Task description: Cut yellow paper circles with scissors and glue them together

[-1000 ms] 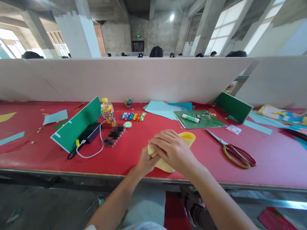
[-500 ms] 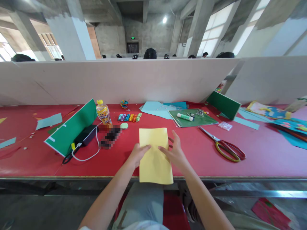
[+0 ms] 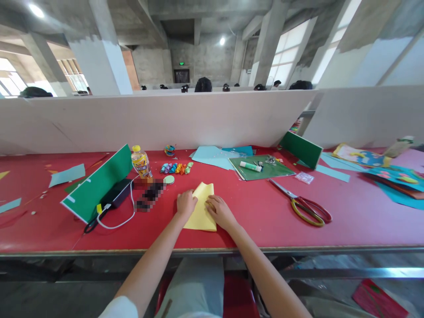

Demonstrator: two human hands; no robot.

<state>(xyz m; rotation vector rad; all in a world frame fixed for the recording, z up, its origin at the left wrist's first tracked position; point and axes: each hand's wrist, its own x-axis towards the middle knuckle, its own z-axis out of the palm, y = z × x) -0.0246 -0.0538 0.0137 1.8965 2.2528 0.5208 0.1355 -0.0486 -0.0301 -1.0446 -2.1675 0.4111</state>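
A sheet of yellow paper (image 3: 201, 217) lies tilted on the red tabletop in front of me, its sides drawn in between my hands. My left hand (image 3: 186, 204) grips its upper left edge with bent fingers. At the right edge, the curled fingers of my right hand (image 3: 221, 212) hold the paper, the thumb side partly hidden. Beyond the sheet sits a row of small folded pieces in several colours (image 3: 177, 168). Well to the right lies a pair of scissors (image 3: 306, 207) with red and yellowish handles.
On the left stand a drink bottle (image 3: 141, 163), a green board (image 3: 99, 187) and a black box (image 3: 115, 194) with a white cable. A glue stick (image 3: 251, 166) rests on a green sheet (image 3: 274, 171). Light blue paper (image 3: 213, 157) lies at the back, below a white partition (image 3: 205, 119).
The yellow paper has come down from above the table's front edge onto the tabletop, farther from me. My hands have moved in, and their fingers have closed on its sides.
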